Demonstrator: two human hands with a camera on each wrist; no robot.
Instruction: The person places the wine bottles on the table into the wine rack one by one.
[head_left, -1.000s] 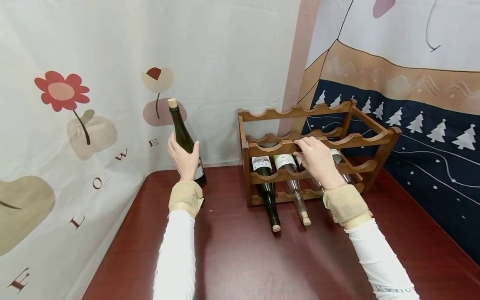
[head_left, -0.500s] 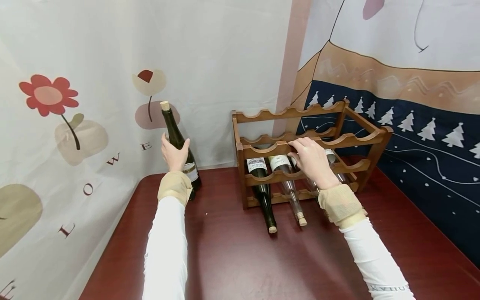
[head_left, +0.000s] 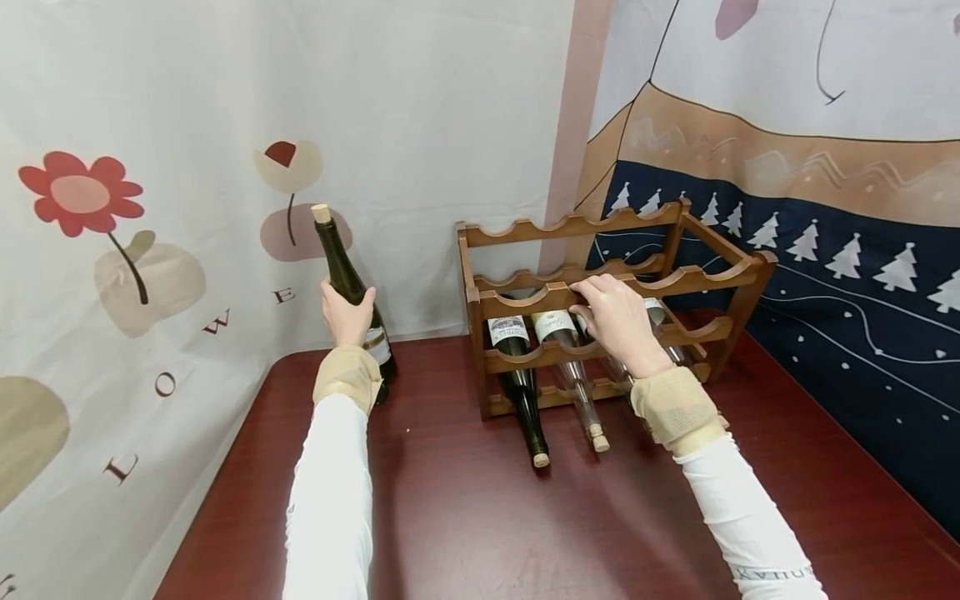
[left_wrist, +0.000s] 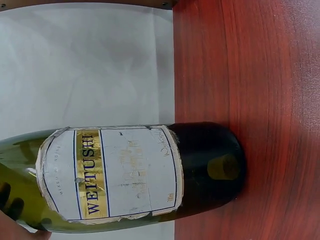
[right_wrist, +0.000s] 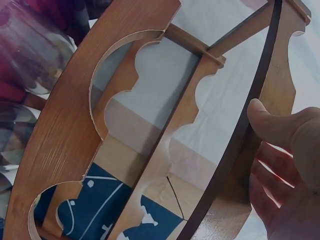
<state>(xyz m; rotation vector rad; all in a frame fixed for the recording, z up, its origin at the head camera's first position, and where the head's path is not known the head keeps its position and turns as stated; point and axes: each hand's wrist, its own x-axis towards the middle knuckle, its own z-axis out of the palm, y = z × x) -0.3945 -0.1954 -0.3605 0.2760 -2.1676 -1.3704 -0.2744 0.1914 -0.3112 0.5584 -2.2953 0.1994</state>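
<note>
My left hand (head_left: 348, 321) grips a dark green wine bottle (head_left: 341, 267) around its middle. The corked bottle leans slightly left at the back left of the table. Its white label with a gold band (left_wrist: 115, 175) fills the left wrist view, and the dark base shows against the red wood. With my right hand (head_left: 617, 321) I hold the top front rail of a wooden wine rack (head_left: 543, 358), thumb on one side and fingers curled over the other. Near that hand, a green bottle (head_left: 531, 408) and a clear bottle (head_left: 577, 392) lie in the rack, corks toward me.
More clear bottles lie in the rack's lower tier behind my right arm, partly hidden; one label (head_left: 654, 312) shows. A white printed curtain (head_left: 420, 167) hangs behind the dark red table (head_left: 465, 517), and a navy tree-print cloth (head_left: 862, 375) runs along the right.
The head view has swung slightly left-to-right, shifting everything leftward. More of the left bottle's label shows beside my left hand. My right hand keeps its hold on the rail.
</note>
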